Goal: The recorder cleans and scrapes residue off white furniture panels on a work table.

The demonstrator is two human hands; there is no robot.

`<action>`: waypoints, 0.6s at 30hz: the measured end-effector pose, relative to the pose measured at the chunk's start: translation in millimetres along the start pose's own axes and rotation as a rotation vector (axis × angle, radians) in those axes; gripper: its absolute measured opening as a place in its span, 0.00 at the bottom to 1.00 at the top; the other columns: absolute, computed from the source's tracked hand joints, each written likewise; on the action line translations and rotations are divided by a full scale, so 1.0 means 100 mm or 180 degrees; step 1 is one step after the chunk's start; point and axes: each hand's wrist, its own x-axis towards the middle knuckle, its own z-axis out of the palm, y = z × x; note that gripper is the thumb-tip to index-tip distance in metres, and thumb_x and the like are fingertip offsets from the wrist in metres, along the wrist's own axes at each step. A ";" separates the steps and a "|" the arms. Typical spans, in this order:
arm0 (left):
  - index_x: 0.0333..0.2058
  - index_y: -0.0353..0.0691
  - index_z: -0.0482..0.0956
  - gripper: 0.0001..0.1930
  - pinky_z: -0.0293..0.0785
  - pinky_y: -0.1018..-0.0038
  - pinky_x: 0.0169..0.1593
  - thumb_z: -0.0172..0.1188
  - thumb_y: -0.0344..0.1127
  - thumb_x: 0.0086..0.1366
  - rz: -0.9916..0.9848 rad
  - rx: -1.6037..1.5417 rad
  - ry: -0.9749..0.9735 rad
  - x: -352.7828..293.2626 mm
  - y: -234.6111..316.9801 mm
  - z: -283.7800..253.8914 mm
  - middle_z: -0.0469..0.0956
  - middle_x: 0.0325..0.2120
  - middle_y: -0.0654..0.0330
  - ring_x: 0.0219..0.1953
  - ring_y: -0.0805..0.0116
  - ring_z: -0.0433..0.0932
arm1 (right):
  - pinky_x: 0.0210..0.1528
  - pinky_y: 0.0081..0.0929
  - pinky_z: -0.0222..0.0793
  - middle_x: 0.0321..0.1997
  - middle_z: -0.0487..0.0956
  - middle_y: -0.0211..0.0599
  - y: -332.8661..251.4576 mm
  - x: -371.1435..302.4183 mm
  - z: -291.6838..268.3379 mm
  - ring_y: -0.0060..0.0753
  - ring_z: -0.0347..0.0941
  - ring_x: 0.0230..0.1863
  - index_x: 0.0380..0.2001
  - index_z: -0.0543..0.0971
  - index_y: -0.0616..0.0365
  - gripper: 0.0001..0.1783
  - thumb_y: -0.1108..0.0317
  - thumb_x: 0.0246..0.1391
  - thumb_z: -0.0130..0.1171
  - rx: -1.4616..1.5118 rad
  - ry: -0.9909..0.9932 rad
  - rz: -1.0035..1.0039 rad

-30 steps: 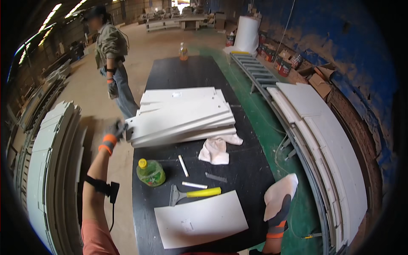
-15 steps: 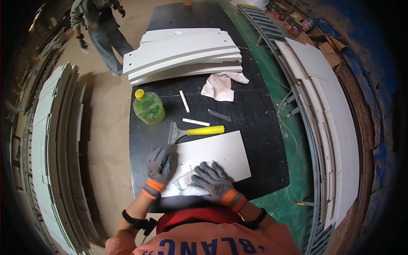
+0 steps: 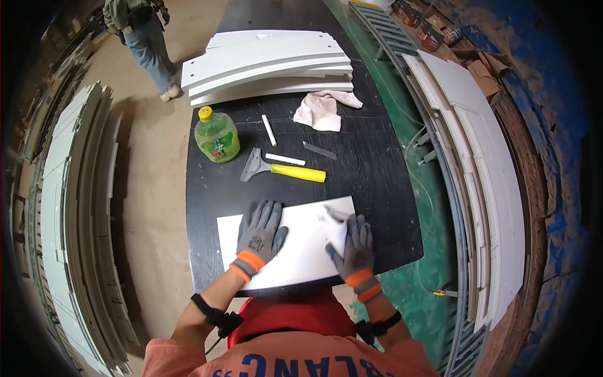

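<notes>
A white rectangular panel (image 3: pixel 295 245) lies near the table's front edge. My left hand (image 3: pixel 260 234), in a grey glove with an orange cuff, rests flat on its left part, fingers stretched out. At the panel's right edge, my right hand (image 3: pixel 357 248), gloved alike, has a white cloth (image 3: pixel 336 231) bunched between thumb and fingers, against the surface. The cloth is somewhat blurred. Beyond the panel lies a scraper (image 3: pixel 298 173) with a yellow handle and a grey metal head, apart from both hands.
Two white sticks, one of them a marker-like stick (image 3: pixel 269 131), lie beside a flat grey blade (image 3: pixel 319 149). A green bottle (image 3: pixel 217 138) stands left; a second cloth (image 3: pixel 320 112) and stacked white boards (image 3: pixel 270 66) lie farther back. Panels (image 3: pixel 465 125) lean at right. Another person (image 3: pixel 147 47) stands far left.
My left hand has moved from the panel's left edge onto its face. My right hand has carried the cloth rightward to the right edge. The panel has shifted and turned slightly.
</notes>
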 end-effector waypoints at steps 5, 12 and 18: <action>0.61 0.30 0.63 0.30 0.42 0.50 0.70 0.47 0.48 0.67 0.0115 -0.0100 -0.0282 -0.24 0.03 -0.10 0.66 0.58 0.44 0.65 0.48 0.60 | 0.74 0.51 0.40 0.71 0.56 0.56 -0.04 0.05 -0.02 0.58 0.47 0.73 0.61 0.64 0.71 0.40 0.48 0.56 0.57 0.0224 0.0075 -0.0163; 0.60 0.31 0.64 0.30 0.42 0.48 0.70 0.50 0.45 0.64 0.0093 -0.0101 -0.0044 -0.25 0.11 0.03 0.66 0.58 0.42 0.64 0.44 0.60 | 0.74 0.42 0.41 0.70 0.57 0.57 -0.66 0.48 0.25 0.51 0.48 0.73 0.62 0.62 0.71 0.42 0.44 0.57 0.52 0.0212 -0.0386 0.0059; 0.60 0.34 0.64 0.31 0.46 0.47 0.69 0.55 0.47 0.63 -0.0141 -0.0123 0.0119 -0.46 0.02 -0.16 0.62 0.61 0.42 0.66 0.42 0.57 | 0.74 0.45 0.40 0.71 0.58 0.52 -0.61 0.49 0.13 0.52 0.48 0.73 0.66 0.58 0.67 0.44 0.51 0.54 0.59 0.0351 -0.0555 -0.0542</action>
